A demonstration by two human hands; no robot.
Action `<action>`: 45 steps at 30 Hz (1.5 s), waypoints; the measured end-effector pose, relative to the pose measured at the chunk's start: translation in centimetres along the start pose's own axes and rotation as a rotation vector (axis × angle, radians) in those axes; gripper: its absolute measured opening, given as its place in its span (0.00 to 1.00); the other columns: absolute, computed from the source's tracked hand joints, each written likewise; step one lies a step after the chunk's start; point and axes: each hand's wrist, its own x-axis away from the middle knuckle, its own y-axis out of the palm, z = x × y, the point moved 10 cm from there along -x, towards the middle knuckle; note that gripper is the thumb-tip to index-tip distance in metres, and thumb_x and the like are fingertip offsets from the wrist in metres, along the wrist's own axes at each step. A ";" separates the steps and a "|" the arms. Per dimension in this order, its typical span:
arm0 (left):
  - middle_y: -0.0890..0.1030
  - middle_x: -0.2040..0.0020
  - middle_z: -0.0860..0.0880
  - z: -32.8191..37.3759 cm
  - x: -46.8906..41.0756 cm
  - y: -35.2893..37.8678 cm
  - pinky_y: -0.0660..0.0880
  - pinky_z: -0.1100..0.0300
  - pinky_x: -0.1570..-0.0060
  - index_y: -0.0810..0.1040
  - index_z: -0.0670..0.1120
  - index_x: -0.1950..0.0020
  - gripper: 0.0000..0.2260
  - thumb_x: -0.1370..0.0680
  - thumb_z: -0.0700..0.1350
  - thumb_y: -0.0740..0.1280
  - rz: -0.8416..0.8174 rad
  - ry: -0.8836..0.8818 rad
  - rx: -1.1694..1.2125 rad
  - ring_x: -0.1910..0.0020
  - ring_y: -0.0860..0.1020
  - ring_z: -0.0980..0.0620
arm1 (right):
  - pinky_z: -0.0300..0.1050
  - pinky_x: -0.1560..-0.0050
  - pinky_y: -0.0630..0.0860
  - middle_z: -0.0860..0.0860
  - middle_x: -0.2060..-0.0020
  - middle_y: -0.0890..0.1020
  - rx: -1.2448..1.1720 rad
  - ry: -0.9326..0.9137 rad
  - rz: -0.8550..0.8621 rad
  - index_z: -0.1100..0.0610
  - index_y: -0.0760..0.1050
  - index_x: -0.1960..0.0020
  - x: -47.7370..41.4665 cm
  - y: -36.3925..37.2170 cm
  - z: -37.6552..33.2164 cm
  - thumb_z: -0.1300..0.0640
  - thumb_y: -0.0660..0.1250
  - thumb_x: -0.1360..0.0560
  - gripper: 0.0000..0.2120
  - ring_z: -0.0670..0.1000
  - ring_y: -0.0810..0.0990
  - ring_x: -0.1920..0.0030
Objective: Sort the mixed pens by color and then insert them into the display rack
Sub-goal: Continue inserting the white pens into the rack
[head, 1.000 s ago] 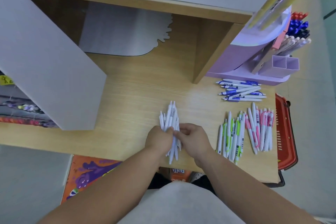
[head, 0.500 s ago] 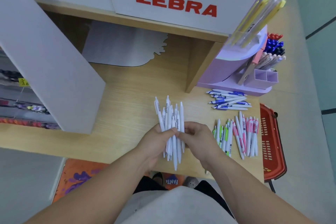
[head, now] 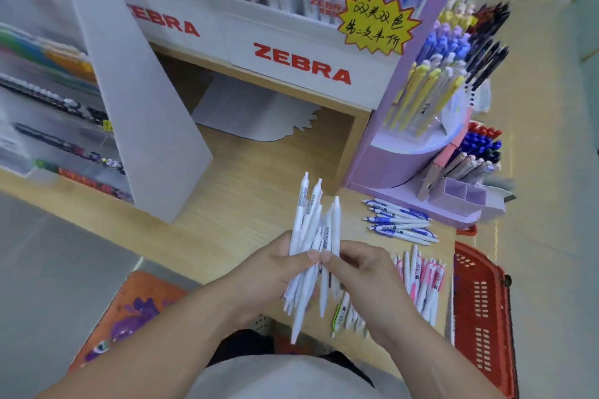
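White pen bundle upright, clasped between left hand and right hand fingers.

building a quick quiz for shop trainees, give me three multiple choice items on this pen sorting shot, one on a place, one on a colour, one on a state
1. Where do the blue-clipped pens lie?
A. on the floor
B. on the wooden shelf by the purple rack
C. standing in a cup

2. What colour is the basket at the right edge?
A. red
B. green
C. black

3. What state is the white pen bundle in?
A. lying loose on the shelf
B. standing in the rack
C. gripped in both hands

Answers:
1 B: they lie flat in a small pile in front of the rack's base.
2 A: its slotted plastic wall is plainly red.
3 C: the left hand and right hand curl round it above the shelf.
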 end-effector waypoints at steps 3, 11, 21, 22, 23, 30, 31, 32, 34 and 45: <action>0.85 0.49 0.51 -0.4 2.2 -0.8 0.78 0.57 0.57 0.74 0.58 0.31 0.15 0.17 0.46 0.64 0.106 0.031 0.086 0.57 0.83 0.54 | 0.49 0.49 0.81 0.48 0.58 0.87 0.037 -0.041 -0.139 0.52 0.86 0.53 -0.3 1.6 -0.6 0.55 0.69 0.22 0.07 0.50 0.85 0.54; 0.83 0.56 0.52 -0.8 8.5 -6.9 0.77 0.56 0.55 0.74 0.53 0.33 0.13 0.17 0.43 0.62 0.405 0.154 0.210 0.57 0.82 0.52 | 0.56 0.51 0.79 0.52 0.60 0.86 0.138 -0.138 -0.378 0.52 0.86 0.55 -1.1 10.6 -3.5 0.56 0.68 0.21 0.09 0.57 0.84 0.56; 0.78 0.57 0.41 -4.1 18.4 -24.2 0.77 0.52 0.61 0.76 0.48 0.34 0.12 0.17 0.41 0.62 0.601 0.249 0.472 0.61 0.77 0.44 | 0.60 0.55 0.80 0.54 0.63 0.86 0.243 -0.215 -0.566 0.54 0.86 0.58 -2.4 32.5 -7.4 0.58 0.68 0.21 0.10 0.61 0.83 0.59; 0.78 0.58 0.41 -4.4 19.5 -26.8 0.77 0.51 0.61 0.76 0.49 0.34 0.13 0.17 0.41 0.63 0.611 0.254 0.511 0.62 0.77 0.44 | 0.64 0.54 0.80 0.56 0.63 0.86 0.236 -0.220 -0.574 0.56 0.86 0.57 -2.6 35.5 -7.9 0.57 0.68 0.21 0.09 0.65 0.82 0.58; 0.79 0.59 0.40 -4.5 20.8 -29.3 0.78 0.50 0.61 0.77 0.50 0.34 0.13 0.17 0.40 0.63 0.617 0.259 0.540 0.63 0.77 0.44 | 0.68 0.56 0.78 0.59 0.64 0.85 0.234 -0.218 -0.585 0.57 0.85 0.56 -2.8 38.5 -8.3 0.56 0.68 0.21 0.10 0.68 0.81 0.59; 0.81 0.59 0.41 -3.8 30.6 -47.1 0.78 0.52 0.68 0.78 0.48 0.38 0.11 0.18 0.39 0.64 0.690 0.280 0.668 0.66 0.78 0.45 | 0.51 0.58 0.76 0.57 0.64 0.83 0.135 -0.163 -0.610 0.61 0.84 0.55 -3.6 57.2 -13.9 0.55 0.66 0.20 0.12 0.54 0.79 0.64; 0.81 0.59 0.41 -3.7 31.8 -49.5 0.78 0.53 0.68 0.78 0.45 0.38 0.10 0.19 0.39 0.64 0.714 0.282 0.698 0.67 0.78 0.45 | 0.50 0.58 0.73 0.56 0.66 0.80 0.126 -0.153 -0.596 0.62 0.83 0.53 -4.2 59.2 -14.7 0.55 0.65 0.20 0.12 0.53 0.77 0.64; 0.81 0.61 0.42 -3.5 32.7 -51.7 0.78 0.54 0.69 0.77 0.43 0.40 0.09 0.19 0.39 0.64 0.733 0.286 0.726 0.68 0.79 0.46 | 0.50 0.58 0.72 0.55 0.67 0.79 0.104 -0.131 -0.580 0.63 0.82 0.52 -4.9 61.0 -15.3 0.55 0.65 0.19 0.12 0.53 0.76 0.64; 0.81 0.63 0.42 -3.2 34.1 -55.8 0.78 0.54 0.69 0.77 0.40 0.43 0.07 0.20 0.39 0.64 0.760 0.292 0.779 0.69 0.79 0.47 | 0.50 0.62 0.75 0.56 0.67 0.77 0.031 -0.061 -0.564 0.62 0.81 0.49 -6.4 64.2 -16.1 0.56 0.63 0.18 0.12 0.54 0.77 0.66; 0.81 0.61 0.43 2.6 34.5 -76.2 0.80 0.44 0.56 0.75 0.38 0.39 0.11 0.20 0.40 0.64 0.875 0.329 0.745 0.63 0.80 0.45 | 0.43 0.69 0.59 0.53 0.68 0.71 0.142 -0.027 -0.554 0.61 0.75 0.49 -18.8 79.1 -22.0 0.50 0.61 0.18 0.14 0.48 0.65 0.70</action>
